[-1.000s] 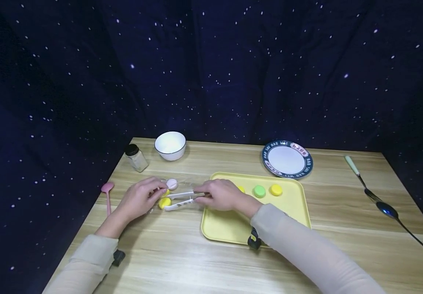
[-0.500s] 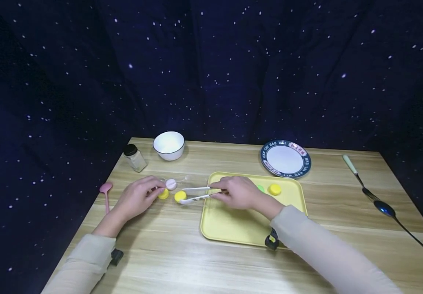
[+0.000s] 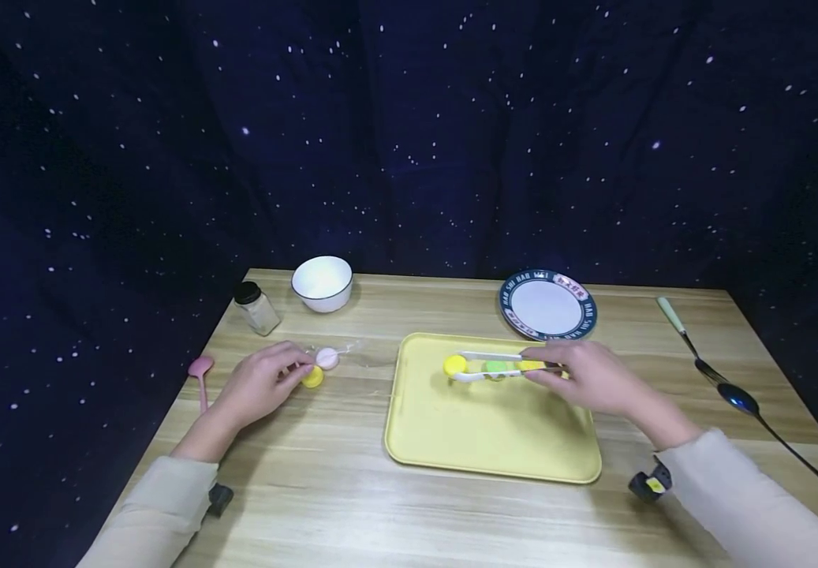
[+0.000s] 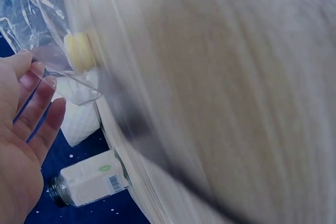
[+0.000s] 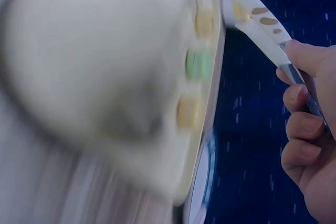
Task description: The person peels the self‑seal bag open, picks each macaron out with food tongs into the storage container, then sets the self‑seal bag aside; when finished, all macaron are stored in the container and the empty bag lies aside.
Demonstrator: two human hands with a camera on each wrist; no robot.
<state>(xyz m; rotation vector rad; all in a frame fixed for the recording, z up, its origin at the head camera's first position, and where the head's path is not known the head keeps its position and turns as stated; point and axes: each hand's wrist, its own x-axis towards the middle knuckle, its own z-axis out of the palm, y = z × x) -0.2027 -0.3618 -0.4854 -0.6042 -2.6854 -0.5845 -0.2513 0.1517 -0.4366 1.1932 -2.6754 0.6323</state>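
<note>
The held macaron (image 5: pixel 241 11), a yellow one, sits between the tips of my tongs (image 5: pixel 262 44), raised over the tray (image 3: pixel 479 442). My right hand (image 3: pixel 596 379) grips the tongs, thumb on one side and fingers curled on the other. Below, three more macarons line the far side of the tray: a left yellow (image 5: pixel 203 23), a green one (image 5: pixel 198 65) in the middle and a right yellow (image 5: pixel 188 113). From my head the tongs cross in front of the green one and the right yellow.

My left hand (image 3: pixel 263 383), well apart on the left, pinches a clear bag (image 4: pixel 44 14) between thumb and fingers. Just beside those fingertips is a loose yellow (image 3: pixel 312 376); whether it lies inside the bag I cannot tell. A pale macaron (image 3: pixel 326 359) rests right by it on the table (image 3: pixel 323 489).

Farther out, the bowl (image 3: pixel 322 284) and jar (image 3: pixel 257 308) stand behind my left hand, the pink spoon (image 3: pixel 200 368) lies left of it, and the plate (image 3: pixel 546 306) is just behind the tray.
</note>
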